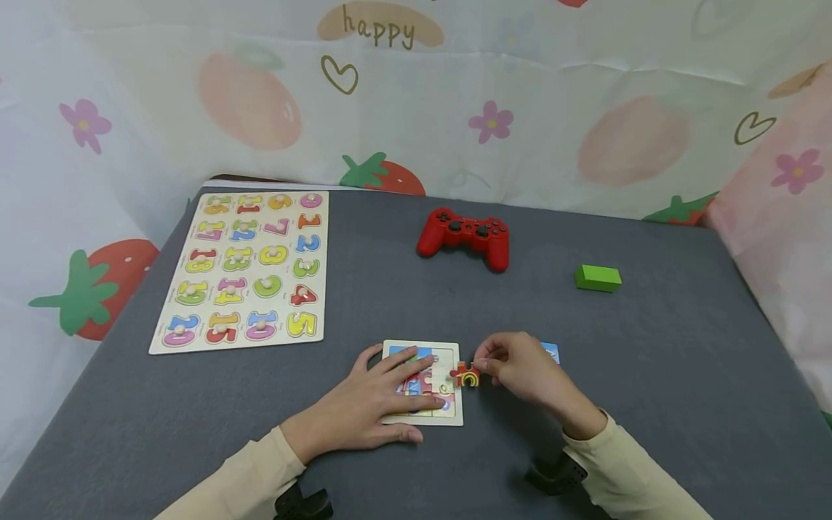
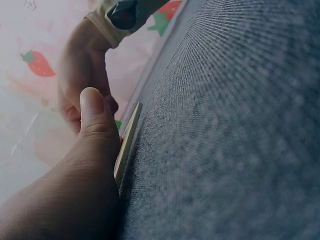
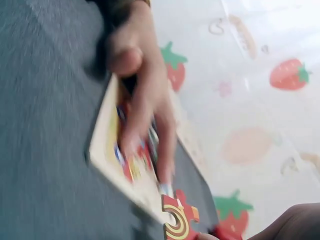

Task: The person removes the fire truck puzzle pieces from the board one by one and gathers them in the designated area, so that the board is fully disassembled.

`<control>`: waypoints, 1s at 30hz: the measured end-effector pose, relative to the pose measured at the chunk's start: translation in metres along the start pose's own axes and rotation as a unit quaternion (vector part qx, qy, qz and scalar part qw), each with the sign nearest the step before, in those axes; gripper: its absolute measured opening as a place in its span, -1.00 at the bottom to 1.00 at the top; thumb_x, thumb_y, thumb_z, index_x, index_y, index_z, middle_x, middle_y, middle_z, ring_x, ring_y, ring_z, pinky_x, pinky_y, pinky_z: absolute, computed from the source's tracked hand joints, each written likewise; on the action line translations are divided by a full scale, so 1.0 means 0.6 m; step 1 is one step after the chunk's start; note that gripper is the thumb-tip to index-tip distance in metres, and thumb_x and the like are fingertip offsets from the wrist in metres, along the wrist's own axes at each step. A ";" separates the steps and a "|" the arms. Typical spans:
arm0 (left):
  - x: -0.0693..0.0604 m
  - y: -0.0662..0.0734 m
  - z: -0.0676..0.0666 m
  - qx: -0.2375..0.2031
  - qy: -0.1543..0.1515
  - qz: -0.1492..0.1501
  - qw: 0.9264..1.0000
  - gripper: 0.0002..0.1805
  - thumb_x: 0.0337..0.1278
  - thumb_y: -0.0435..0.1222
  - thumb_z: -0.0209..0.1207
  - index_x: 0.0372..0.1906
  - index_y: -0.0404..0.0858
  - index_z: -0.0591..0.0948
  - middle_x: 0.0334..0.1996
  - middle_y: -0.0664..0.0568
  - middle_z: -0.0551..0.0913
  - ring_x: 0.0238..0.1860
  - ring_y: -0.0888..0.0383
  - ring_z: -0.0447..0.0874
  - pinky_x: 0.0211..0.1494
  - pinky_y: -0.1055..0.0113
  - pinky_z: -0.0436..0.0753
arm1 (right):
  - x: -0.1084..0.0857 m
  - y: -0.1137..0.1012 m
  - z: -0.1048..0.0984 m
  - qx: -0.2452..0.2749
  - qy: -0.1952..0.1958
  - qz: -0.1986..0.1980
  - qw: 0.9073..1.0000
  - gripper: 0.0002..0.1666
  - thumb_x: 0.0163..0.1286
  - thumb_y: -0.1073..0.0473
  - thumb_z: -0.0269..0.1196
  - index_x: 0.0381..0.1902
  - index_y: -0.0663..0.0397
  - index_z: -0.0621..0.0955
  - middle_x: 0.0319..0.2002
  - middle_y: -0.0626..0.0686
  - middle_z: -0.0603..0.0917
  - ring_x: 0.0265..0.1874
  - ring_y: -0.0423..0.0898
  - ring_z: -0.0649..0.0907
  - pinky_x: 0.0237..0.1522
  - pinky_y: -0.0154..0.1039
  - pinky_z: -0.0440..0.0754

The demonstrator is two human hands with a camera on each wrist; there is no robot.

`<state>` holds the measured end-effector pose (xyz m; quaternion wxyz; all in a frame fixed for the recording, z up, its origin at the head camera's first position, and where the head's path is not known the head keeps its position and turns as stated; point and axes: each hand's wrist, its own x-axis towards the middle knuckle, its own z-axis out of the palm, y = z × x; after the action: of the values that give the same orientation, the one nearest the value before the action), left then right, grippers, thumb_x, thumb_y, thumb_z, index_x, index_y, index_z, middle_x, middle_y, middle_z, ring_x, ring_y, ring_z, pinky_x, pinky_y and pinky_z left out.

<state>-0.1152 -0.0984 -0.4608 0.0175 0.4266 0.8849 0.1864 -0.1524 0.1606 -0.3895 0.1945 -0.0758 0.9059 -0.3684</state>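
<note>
A small jigsaw board [image 1: 455, 415] with a pale wooden rim lies flat near the front of the table. My left hand [image 1: 383, 401] rests across it, fingers spread over the coloured pieces and thumb beside the lower edge. Just off the board's right edge, my right hand [image 1: 526, 368] pinches a red and yellow puzzle piece [image 1: 468, 377] between thumb and fingertips. In the right wrist view the same piece [image 3: 179, 216] shows knobs and curved yellow stripes. Part of the board's picture is hidden under my left fingers. A blue piece [image 1: 551, 352] shows partly behind my right hand.
A large number puzzle board [image 1: 253, 271] with knobbed pieces lies at the left. Toward the back stands a red game controller [image 1: 464, 238], and a green block [image 1: 598, 278] is at the right. A printed curtain [image 1: 494, 79] hangs behind the grey table [image 1: 377, 289].
</note>
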 end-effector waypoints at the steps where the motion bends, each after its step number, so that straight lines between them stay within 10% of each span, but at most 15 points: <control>1: 0.000 0.000 0.000 -0.003 -0.002 -0.001 1.000 -0.43 0.20 0.36 -0.17 0.32 0.47 0.29 0.51 0.18 0.03 0.51 0.09 -0.09 0.34 -0.27 -0.07 | -0.004 0.007 -0.010 -0.004 0.001 0.001 1.000 -0.95 0.31 0.26 0.27 -0.36 0.11 0.65 -0.53 0.02 0.62 -0.58 -0.10 0.55 -0.52 -0.23 0.43; 13: -0.004 -0.002 0.004 -0.011 0.037 0.009 0.999 -0.52 0.26 0.25 -0.06 0.27 0.43 0.38 0.47 0.15 0.15 0.48 0.07 0.04 0.32 -0.27 -0.02 | -0.045 0.115 -0.107 -0.032 -0.017 0.022 0.999 -0.87 0.37 0.20 0.21 -0.26 0.17 0.63 -0.43 0.01 0.65 -0.48 -0.09 0.55 -0.45 -0.21 0.46; 30: 0.003 -0.001 0.004 -0.011 0.050 0.001 0.999 -0.57 0.29 0.20 -0.03 0.25 0.43 0.42 0.45 0.18 0.21 0.45 0.11 0.10 0.33 -0.21 0.01 | -0.048 0.150 -0.119 -0.024 -0.029 0.011 0.999 -0.88 0.34 0.21 0.25 -0.31 0.17 0.64 -0.46 -0.02 0.62 -0.48 -0.15 0.55 -0.43 -0.29 0.52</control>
<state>-0.1160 -0.0967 -0.4631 -0.0221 0.4172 0.8821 0.2176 -0.1545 0.2789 -0.3972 0.2230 -0.0809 0.9093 -0.3419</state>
